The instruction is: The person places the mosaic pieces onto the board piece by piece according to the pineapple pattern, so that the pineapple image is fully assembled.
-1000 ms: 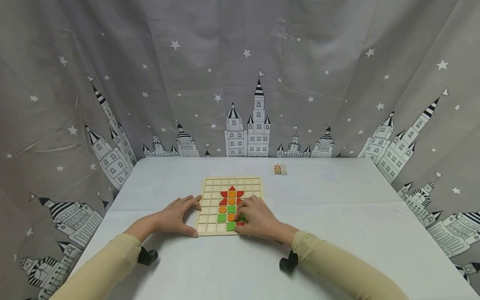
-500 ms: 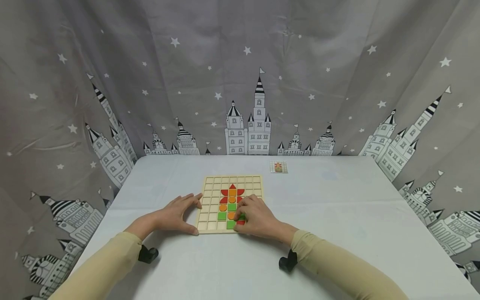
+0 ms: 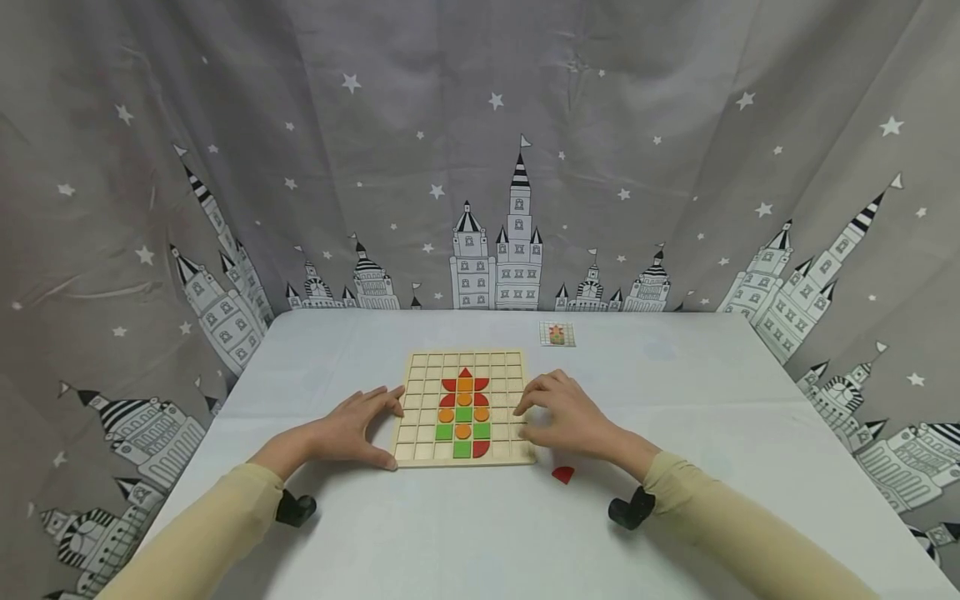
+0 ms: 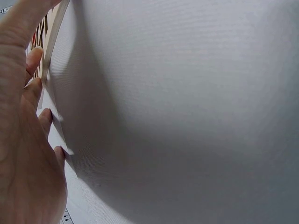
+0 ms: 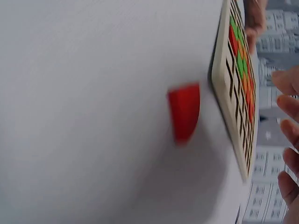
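Note:
A square wooden grid board (image 3: 422, 421) lies on the table, bearing a figure of red, orange and green tiles. Spread against its left side, my left hand (image 3: 345, 429) touches the edge with its fingertips, thumb at the near left corner. My right hand (image 3: 570, 417) hovers at the board's right edge with loosely bent fingers and nothing between them. On the cloth just below that hand lies a red quarter-circle tile (image 3: 562, 474); the right wrist view shows this tile blurred, beside the board's corner. A similar red tile (image 3: 480, 449) fills a cell at the figure's bottom right.
A small pattern card (image 3: 557, 334) with a similar coloured figure lies at the table's far side. White cloth (image 3: 675, 417) covers the table. Behind it hangs a grey curtain (image 3: 637, 125) printed with castles and stars.
My right hand has lifted off the tiles and moved right, uncovering the figure's lower right part and the loose red tile. My left hand stays on the board's edge.

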`<state>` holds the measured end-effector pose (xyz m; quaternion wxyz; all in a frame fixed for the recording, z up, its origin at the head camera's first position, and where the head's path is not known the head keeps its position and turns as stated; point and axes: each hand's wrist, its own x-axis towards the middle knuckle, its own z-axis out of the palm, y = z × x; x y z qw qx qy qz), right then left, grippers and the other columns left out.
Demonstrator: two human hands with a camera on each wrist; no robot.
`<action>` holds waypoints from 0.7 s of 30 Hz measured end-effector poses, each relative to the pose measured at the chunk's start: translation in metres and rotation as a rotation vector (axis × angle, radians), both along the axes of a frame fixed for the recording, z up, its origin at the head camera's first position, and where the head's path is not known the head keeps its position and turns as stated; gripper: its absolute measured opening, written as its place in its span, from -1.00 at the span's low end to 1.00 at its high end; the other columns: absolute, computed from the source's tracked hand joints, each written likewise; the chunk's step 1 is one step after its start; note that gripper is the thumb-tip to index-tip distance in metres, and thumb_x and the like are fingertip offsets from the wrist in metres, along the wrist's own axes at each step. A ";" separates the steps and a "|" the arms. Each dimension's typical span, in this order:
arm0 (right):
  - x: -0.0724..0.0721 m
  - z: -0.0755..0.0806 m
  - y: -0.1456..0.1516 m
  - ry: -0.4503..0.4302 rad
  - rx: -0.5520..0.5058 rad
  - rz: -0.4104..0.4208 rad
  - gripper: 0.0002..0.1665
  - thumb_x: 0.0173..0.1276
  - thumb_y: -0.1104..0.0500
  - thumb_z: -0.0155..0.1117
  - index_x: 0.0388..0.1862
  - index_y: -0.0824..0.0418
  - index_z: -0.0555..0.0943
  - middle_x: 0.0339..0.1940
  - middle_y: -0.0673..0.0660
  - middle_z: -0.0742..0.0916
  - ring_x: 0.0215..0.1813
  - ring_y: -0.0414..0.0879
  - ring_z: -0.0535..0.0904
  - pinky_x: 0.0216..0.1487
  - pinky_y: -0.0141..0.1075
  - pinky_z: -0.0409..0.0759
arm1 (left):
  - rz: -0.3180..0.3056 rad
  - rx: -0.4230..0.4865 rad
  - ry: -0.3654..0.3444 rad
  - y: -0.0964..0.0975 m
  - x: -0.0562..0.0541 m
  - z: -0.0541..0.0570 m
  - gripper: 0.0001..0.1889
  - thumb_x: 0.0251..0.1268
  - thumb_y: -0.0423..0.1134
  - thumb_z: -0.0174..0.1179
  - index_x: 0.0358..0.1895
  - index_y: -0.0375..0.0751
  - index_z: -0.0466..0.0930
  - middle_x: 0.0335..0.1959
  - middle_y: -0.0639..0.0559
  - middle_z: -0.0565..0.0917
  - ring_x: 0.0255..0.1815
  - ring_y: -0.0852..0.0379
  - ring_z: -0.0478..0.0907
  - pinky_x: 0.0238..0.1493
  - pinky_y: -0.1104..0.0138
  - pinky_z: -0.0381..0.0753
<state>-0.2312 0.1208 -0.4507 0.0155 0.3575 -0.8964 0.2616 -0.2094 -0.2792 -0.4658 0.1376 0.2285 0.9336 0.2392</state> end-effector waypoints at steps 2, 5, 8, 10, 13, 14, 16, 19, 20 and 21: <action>0.002 0.001 0.014 -0.013 0.008 -0.001 -0.80 0.20 0.04 0.52 -0.19 -0.01 0.78 -0.02 -0.13 0.65 0.14 -0.10 0.41 0.22 -0.04 0.45 | -0.001 0.003 -0.001 0.000 0.000 0.000 -0.24 -0.09 0.26 0.56 0.12 0.00 0.43 0.63 -0.16 0.15 0.61 -0.39 -0.03 0.56 -0.28 -0.18; 0.007 0.001 0.032 -0.022 0.037 0.001 -0.82 0.16 0.02 0.55 -0.24 -0.06 0.77 -0.07 -0.17 0.64 0.12 -0.12 0.42 0.21 -0.03 0.46 | -0.002 0.001 0.000 0.000 0.000 0.001 -0.25 -0.09 0.26 0.56 0.11 0.00 0.43 0.63 -0.16 0.14 0.61 -0.40 -0.03 0.56 -0.28 -0.18; 0.015 -0.004 0.046 -0.013 0.072 0.019 -0.81 0.12 -0.03 0.58 -0.30 -0.10 0.75 -0.11 -0.20 0.64 0.09 -0.12 0.43 0.17 -0.04 0.47 | -0.002 -0.007 0.005 0.000 0.000 0.000 -0.24 -0.09 0.28 0.55 0.11 0.01 0.43 0.63 -0.16 0.15 0.60 -0.40 -0.02 0.56 -0.28 -0.16; 0.020 -0.008 0.053 -0.008 0.096 0.029 -0.77 0.09 -0.10 0.61 -0.33 -0.12 0.74 -0.12 -0.20 0.63 0.06 -0.12 0.44 0.13 -0.06 0.48 | -0.001 -0.011 0.008 0.000 -0.001 -0.001 -0.24 -0.09 0.29 0.55 0.12 0.02 0.43 0.63 -0.16 0.15 0.60 -0.39 -0.01 0.56 -0.28 -0.16; 0.027 -0.015 0.060 -0.030 0.124 0.031 -0.70 0.05 -0.18 0.63 -0.32 -0.15 0.71 -0.11 -0.21 0.62 0.06 -0.14 0.43 0.11 -0.08 0.48 | 0.002 -0.015 0.008 0.000 -0.002 -0.002 -0.23 -0.09 0.30 0.54 0.13 0.02 0.43 0.63 -0.15 0.15 0.61 -0.38 -0.01 0.56 -0.28 -0.16; 0.030 -0.017 0.061 -0.040 0.131 0.027 -0.67 0.04 -0.20 0.63 -0.32 -0.15 0.70 -0.11 -0.21 0.61 0.06 -0.14 0.43 0.11 -0.08 0.48 | 0.003 -0.015 0.006 0.000 -0.002 -0.001 -0.23 -0.09 0.30 0.54 0.13 0.01 0.43 0.63 -0.15 0.15 0.61 -0.37 -0.01 0.56 -0.27 -0.16; 0.033 -0.021 0.062 -0.055 0.136 0.018 -0.64 0.03 -0.23 0.63 -0.30 -0.16 0.68 -0.11 -0.21 0.60 0.06 -0.15 0.42 0.12 -0.08 0.48 | 0.002 -0.014 0.002 0.001 -0.002 0.000 -0.23 -0.08 0.29 0.54 0.14 0.00 0.43 0.63 -0.16 0.15 0.61 -0.38 -0.02 0.56 -0.28 -0.16; 0.036 -0.024 0.063 -0.059 0.126 0.007 -0.61 0.03 -0.23 0.64 -0.28 -0.15 0.66 -0.12 -0.21 0.59 0.06 -0.15 0.42 0.13 -0.07 0.49 | 0.009 -0.022 -0.007 0.001 -0.002 0.000 -0.22 -0.08 0.30 0.54 0.15 0.01 0.43 0.64 -0.14 0.14 0.62 -0.35 -0.04 0.58 -0.25 -0.19; 0.037 -0.024 0.063 -0.056 0.121 0.005 -0.61 0.03 -0.22 0.64 -0.28 -0.15 0.66 -0.12 -0.21 0.59 0.05 -0.16 0.42 0.12 -0.08 0.49 | 0.008 -0.020 -0.006 0.001 -0.002 0.000 -0.22 -0.08 0.30 0.54 0.15 0.01 0.43 0.64 -0.15 0.15 0.62 -0.36 -0.04 0.57 -0.25 -0.19; 0.037 -0.025 0.063 -0.052 0.115 0.002 -0.61 0.03 -0.21 0.64 -0.28 -0.14 0.65 -0.12 -0.20 0.59 0.04 -0.16 0.42 0.12 -0.08 0.49 | 0.006 -0.017 -0.004 0.001 -0.002 -0.001 -0.22 -0.08 0.30 0.54 0.15 0.01 0.43 0.63 -0.15 0.15 0.62 -0.37 -0.04 0.57 -0.26 -0.18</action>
